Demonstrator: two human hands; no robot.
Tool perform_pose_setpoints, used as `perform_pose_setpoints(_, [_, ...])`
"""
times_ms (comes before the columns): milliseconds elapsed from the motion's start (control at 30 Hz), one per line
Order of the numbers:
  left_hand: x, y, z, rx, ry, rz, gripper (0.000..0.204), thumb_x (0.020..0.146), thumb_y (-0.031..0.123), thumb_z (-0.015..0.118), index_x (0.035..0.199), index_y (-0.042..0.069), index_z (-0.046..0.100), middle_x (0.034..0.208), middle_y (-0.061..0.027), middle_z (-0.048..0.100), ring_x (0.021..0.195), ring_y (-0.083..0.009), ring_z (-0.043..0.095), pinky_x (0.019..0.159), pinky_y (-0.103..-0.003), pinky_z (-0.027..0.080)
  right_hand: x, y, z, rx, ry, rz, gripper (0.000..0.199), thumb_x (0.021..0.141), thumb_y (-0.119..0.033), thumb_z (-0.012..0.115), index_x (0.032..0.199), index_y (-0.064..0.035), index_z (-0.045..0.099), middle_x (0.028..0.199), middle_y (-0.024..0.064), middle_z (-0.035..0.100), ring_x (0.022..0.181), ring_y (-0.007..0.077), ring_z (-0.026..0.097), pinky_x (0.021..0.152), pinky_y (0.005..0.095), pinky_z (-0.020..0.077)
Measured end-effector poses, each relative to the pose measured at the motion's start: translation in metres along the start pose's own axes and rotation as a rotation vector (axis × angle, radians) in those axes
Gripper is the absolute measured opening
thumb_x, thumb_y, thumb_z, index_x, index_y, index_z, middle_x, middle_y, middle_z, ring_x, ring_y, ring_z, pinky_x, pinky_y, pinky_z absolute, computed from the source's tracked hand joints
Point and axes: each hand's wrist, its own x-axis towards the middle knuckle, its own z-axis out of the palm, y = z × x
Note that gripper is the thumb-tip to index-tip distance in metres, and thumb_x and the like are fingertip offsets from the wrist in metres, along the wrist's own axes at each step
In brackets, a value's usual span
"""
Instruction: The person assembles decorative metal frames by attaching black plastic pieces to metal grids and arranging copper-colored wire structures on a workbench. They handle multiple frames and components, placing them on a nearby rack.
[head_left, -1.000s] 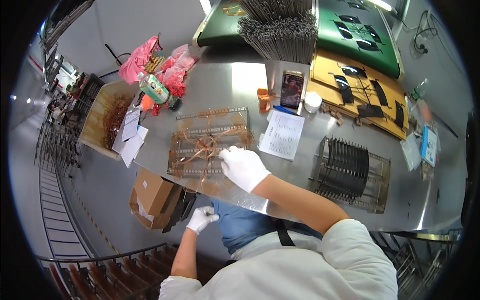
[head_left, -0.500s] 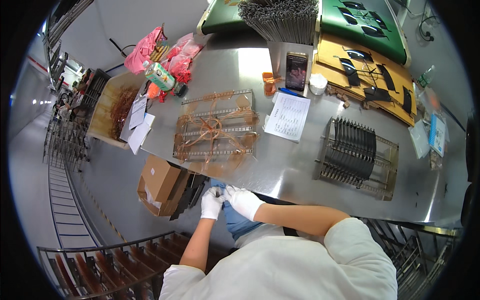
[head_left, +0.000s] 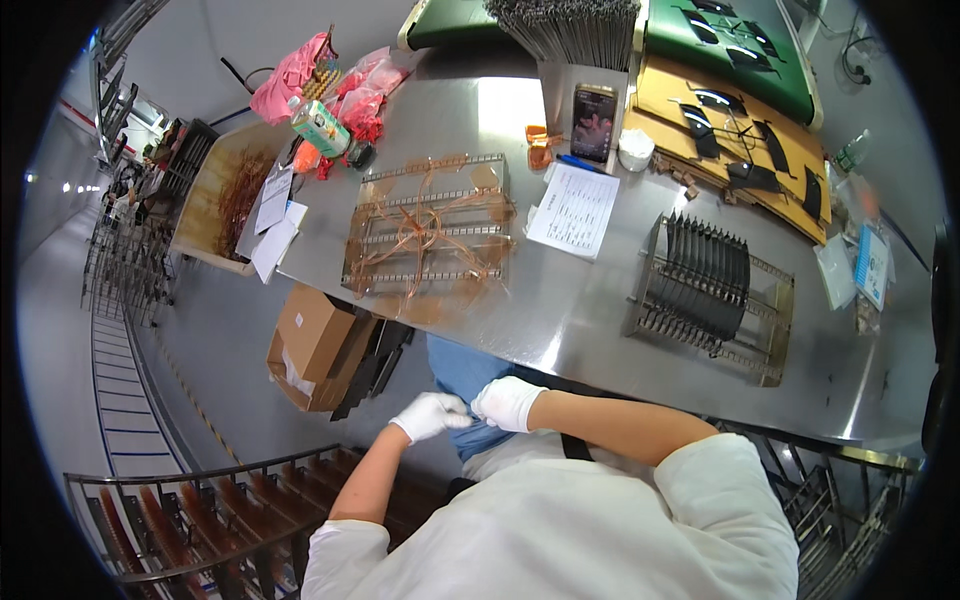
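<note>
My left hand (head_left: pixel 432 415) and my right hand (head_left: pixel 508 403), both in white gloves, meet over my lap, below the table's front edge. The fingers of each hand are curled closed, with the fingertips nearly touching. Anything pinched between them is too small or hidden to make out. Blue cloth (head_left: pixel 462 372) lies right behind and under the hands. On the table beyond stands a metal rack (head_left: pixel 478 272), with a branching frame of translucent brown pieces (head_left: pixel 415 232) lying over it. A second metal rack (head_left: pixel 770 330), to the right, holds a row of dark curved pieces (head_left: pixel 705 270).
A phone (head_left: pixel 593 122), a written sheet (head_left: pixel 575 212) and a white round container (head_left: pixel 635 150) lie mid-table. Cardboard (head_left: pixel 655 95) with dark pieces is behind. A bottle (head_left: pixel 320 128) stands back left. An open carton (head_left: pixel 312 345) and a brown-filled rack (head_left: pixel 215 515) are at left.
Both hands have come back toward my body and a little to the right, away from the table edge. The left hand has turned more sideways. The view has shifted slightly.
</note>
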Motion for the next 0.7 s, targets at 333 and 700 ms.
perform_pose_setpoints(333, [0.059, -0.010, -0.032, -0.017, 0.462, -0.052, 0.020, 0.080, 0.006, 0.085, 0.093, 0.000, 0.070, 0.083, 0.0012, 0.064, 0.077, -0.0104, 0.057, 0.072, -0.029, 0.052, -0.127, -0.026, -0.153, -0.126, 0.521, -0.085, 0.013, 0.093, -0.018, 0.063, 0.103, -0.0131, 0.071, 0.089, 0.0085, 0.072, 0.084, 0.0282, 0.073, 0.073, 0.0415, 0.0580])
perform_pose_setpoints(700, [0.034, 0.100, -0.055, 0.901, -0.051, -0.141, 0.042, 0.093, 0.049, 0.068, 0.107, 0.011, 0.077, 0.105, -0.0180, 0.075, 0.100, -0.0393, 0.071, 0.088, -0.048, 0.054, -0.365, 0.285, -0.311, -0.724, 0.315, 1.326, 0.090, 0.074, 0.003, 0.068, 0.156, -0.0241, 0.042, 0.144, 0.0199, 0.052, 0.138, 0.0449, 0.043, 0.111, 0.0501, 0.0395])
